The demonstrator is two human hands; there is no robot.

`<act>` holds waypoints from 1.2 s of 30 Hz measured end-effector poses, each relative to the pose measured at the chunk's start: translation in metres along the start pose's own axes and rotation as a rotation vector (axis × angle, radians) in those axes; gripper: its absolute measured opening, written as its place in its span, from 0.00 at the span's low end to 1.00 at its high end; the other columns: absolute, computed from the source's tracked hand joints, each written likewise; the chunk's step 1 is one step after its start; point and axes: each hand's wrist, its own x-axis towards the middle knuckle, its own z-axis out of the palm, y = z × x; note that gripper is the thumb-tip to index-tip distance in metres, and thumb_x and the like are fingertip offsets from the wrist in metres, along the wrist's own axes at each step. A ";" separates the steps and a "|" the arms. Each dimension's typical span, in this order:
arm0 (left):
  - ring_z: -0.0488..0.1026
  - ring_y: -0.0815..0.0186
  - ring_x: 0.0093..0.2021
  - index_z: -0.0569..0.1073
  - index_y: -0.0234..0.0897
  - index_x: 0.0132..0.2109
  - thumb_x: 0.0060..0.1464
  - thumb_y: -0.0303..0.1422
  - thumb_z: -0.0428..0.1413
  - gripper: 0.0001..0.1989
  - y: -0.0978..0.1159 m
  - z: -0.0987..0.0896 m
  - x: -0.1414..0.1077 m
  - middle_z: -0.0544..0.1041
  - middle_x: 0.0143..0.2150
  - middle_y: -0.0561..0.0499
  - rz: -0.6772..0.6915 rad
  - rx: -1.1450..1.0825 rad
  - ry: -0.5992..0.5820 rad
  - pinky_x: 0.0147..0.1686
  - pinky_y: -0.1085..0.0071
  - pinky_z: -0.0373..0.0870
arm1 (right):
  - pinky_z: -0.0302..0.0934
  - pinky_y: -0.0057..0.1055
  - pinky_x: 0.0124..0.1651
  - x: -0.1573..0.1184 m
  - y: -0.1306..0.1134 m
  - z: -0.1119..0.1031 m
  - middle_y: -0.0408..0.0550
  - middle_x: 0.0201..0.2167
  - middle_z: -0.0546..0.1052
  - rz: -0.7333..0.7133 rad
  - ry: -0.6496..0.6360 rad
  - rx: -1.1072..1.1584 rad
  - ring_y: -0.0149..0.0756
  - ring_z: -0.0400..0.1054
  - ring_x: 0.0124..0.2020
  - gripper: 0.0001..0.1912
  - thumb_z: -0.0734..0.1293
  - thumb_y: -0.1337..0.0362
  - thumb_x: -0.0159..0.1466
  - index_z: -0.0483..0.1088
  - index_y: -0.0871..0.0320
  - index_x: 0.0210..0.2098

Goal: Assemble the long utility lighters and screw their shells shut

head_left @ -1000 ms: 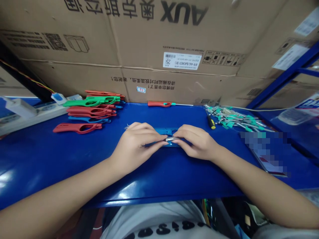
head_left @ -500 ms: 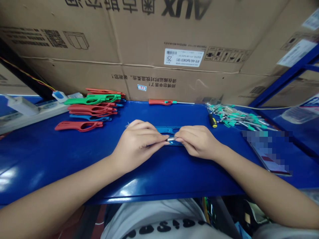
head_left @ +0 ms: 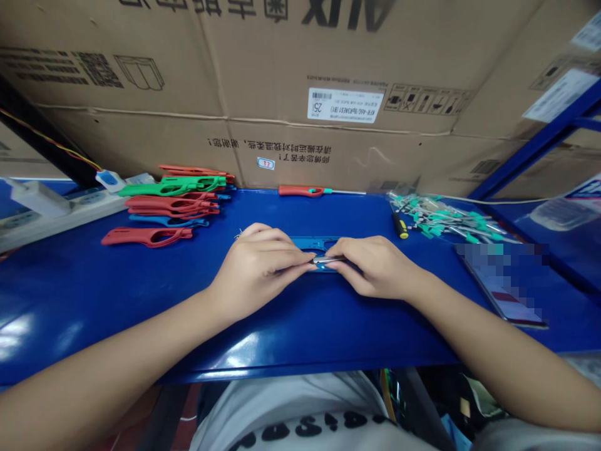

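My left hand (head_left: 260, 260) pinches one end of a small silver metal tube-like part (head_left: 323, 259) between thumb and forefinger. From the other side my right hand (head_left: 375, 266) grips the same part, its fingers closed around the right end. Just beneath lies a blue lighter casing (head_left: 313, 242) with a trigger opening, flat on the blue table (head_left: 291, 326) and partly covered by both hands. What the inner fingers cover cannot be made out.
Red, green and blue lighter casings (head_left: 169, 203) are stacked at the left beside a white power strip (head_left: 89, 210). A red lighter (head_left: 303, 191) lies by the cardboard box (head_left: 263, 94). At right are metal rods with teal ends (head_left: 446, 216), a black-yellow screwdriver (head_left: 400, 225) and a phone (head_left: 507, 294).
The right fingers have drawn back slightly from the left ones, and more of the silver part shows between the hands. The view has shifted a little.
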 end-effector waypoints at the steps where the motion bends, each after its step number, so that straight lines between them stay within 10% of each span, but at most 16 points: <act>1: 0.79 0.66 0.35 0.82 0.42 0.40 0.62 0.35 0.60 0.06 0.000 0.000 0.000 0.84 0.35 0.53 0.001 0.001 0.001 0.40 0.65 0.68 | 0.63 0.29 0.33 0.000 0.000 0.000 0.47 0.34 0.80 -0.013 -0.007 -0.006 0.34 0.75 0.32 0.07 0.60 0.65 0.72 0.69 0.58 0.42; 13: 0.79 0.66 0.34 0.83 0.39 0.39 0.59 0.33 0.63 0.04 -0.003 0.001 0.000 0.84 0.34 0.51 -0.006 -0.088 -0.014 0.39 0.66 0.67 | 0.66 0.29 0.37 0.001 0.000 0.001 0.50 0.37 0.82 -0.130 0.067 -0.166 0.35 0.77 0.37 0.10 0.60 0.66 0.73 0.73 0.62 0.41; 26: 0.78 0.67 0.31 0.83 0.40 0.33 0.47 0.31 0.70 0.04 0.001 0.005 0.003 0.84 0.31 0.54 -0.347 -0.379 -0.056 0.36 0.70 0.72 | 0.58 0.30 0.31 0.002 -0.006 -0.003 0.49 0.33 0.82 -0.188 0.031 -0.369 0.33 0.73 0.32 0.14 0.59 0.65 0.73 0.76 0.61 0.39; 36: 0.79 0.65 0.32 0.82 0.38 0.31 0.49 0.33 0.66 0.04 0.000 0.013 0.005 0.83 0.30 0.53 -0.633 -0.549 -0.172 0.36 0.71 0.75 | 0.44 0.29 0.28 0.003 -0.007 -0.007 0.46 0.38 0.78 -0.165 -0.191 -0.333 0.32 0.65 0.29 0.28 0.56 0.76 0.66 0.69 0.49 0.60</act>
